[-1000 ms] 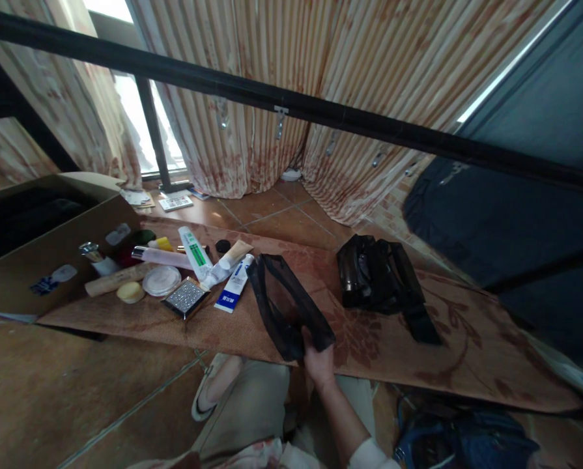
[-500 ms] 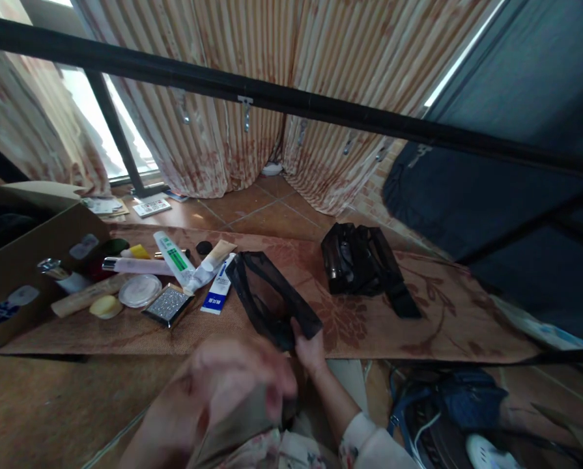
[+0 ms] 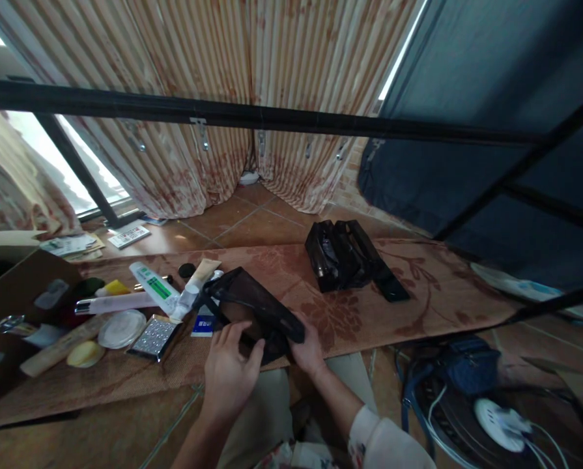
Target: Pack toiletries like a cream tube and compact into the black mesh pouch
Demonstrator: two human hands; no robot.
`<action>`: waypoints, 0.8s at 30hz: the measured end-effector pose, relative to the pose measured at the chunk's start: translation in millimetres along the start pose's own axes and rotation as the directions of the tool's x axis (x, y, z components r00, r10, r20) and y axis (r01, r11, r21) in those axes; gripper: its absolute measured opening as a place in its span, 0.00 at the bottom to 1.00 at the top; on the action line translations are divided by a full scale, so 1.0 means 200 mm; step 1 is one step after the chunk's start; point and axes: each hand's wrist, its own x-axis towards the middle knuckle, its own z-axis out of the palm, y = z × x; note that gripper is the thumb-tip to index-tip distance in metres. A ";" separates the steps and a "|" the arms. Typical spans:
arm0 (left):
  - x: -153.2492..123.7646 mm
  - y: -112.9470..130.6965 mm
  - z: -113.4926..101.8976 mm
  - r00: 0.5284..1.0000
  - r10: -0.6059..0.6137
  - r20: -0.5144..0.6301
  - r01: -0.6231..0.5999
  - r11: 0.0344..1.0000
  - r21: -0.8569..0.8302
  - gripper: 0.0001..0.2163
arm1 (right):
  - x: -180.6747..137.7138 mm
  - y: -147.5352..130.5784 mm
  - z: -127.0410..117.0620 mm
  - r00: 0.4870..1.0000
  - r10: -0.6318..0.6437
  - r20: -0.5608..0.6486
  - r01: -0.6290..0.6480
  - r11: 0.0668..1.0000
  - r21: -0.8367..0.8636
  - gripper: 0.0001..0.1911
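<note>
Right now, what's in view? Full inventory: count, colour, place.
mesh pouch: 1, black, centre
mesh bags: count unclear, black, right
striped tube: 1, white-green, left
printed tube: 1, blue-white, by pouch
squeeze tube: 1, beige, left
glittery case: 1, silver, left
round tub: 1, whitish, left
box: 1, brown, far left
small items: several, mixed, near box
bench: 1, brown, centre
curtains: several, cream, behind
rail: 1, black, upper
fabric: 1, blue, upper right
bag: 1, blue, lower right
power strip: 1, white, lower right
left hand: 1, bare, at pouch
right hand: 1, bare, on pouch
</note>
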 end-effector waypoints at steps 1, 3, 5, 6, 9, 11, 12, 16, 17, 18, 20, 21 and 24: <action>0.00 0.01 0.00 0.996 0.062 0.057 -0.066 0.996 0.066 0.14 | 0.00 0.00 0.00 1.000 -0.001 0.006 0.001 1.000 0.002 0.13; 0.00 0.04 0.01 0.974 0.155 0.163 -0.177 0.975 0.132 0.16 | 0.00 0.00 -0.01 1.000 -0.015 0.023 0.015 1.000 0.006 0.12; -0.01 0.06 0.03 0.944 0.212 0.254 -0.258 0.953 0.162 0.19 | 0.00 0.00 -0.01 0.998 -0.036 0.047 0.036 0.999 0.017 0.12; -0.02 0.06 0.04 0.930 0.224 0.291 -0.284 0.941 0.183 0.22 | 0.00 0.00 -0.02 0.997 -0.045 0.062 0.043 0.999 0.023 0.12; -0.03 0.06 0.07 0.905 0.213 0.368 -0.323 0.908 0.268 0.26 | 0.00 0.00 -0.04 0.993 -0.058 0.100 0.056 0.998 0.021 0.15; -0.02 0.04 0.08 0.892 0.201 0.406 -0.341 0.887 0.312 0.26 | 0.00 0.00 -0.04 0.990 -0.064 0.124 0.064 0.998 0.006 0.18; -0.01 0.04 0.08 0.884 0.194 0.425 -0.349 0.879 0.325 0.27 | 0.00 0.00 -0.05 0.988 -0.065 0.137 0.066 0.998 -0.003 0.20; 0.04 0.01 0.06 0.867 0.160 0.472 -0.355 0.863 0.360 0.24 | 0.00 -0.01 -0.07 0.976 -0.045 0.212 0.051 0.998 -0.026 0.30; 0.04 0.01 0.05 0.865 0.150 0.478 -0.352 0.861 0.366 0.22 | 0.00 0.00 -0.07 0.972 -0.033 0.231 0.040 0.999 -0.026 0.32; 0.04 0.00 0.04 0.864 0.137 0.484 -0.345 0.861 0.373 0.20 | 0.00 0.00 -0.08 0.968 -0.016 0.250 0.023 0.999 -0.024 0.34; 0.03 -0.03 0.02 0.859 0.090 0.504 -0.315 0.869 0.381 0.17 | 0.00 0.02 -0.08 0.962 0.032 0.272 -0.027 0.999 -0.023 0.35; 0.01 -0.06 0.01 0.853 0.070 0.517 -0.298 0.879 0.372 0.16 | 0.00 0.03 -0.07 0.960 0.061 0.272 -0.056 0.998 -0.029 0.34; -0.03 -0.13 -0.01 0.841 0.082 0.534 -0.272 0.919 0.287 0.17 | 0.00 0.05 -0.05 0.966 0.100 0.238 -0.092 0.995 -0.044 0.24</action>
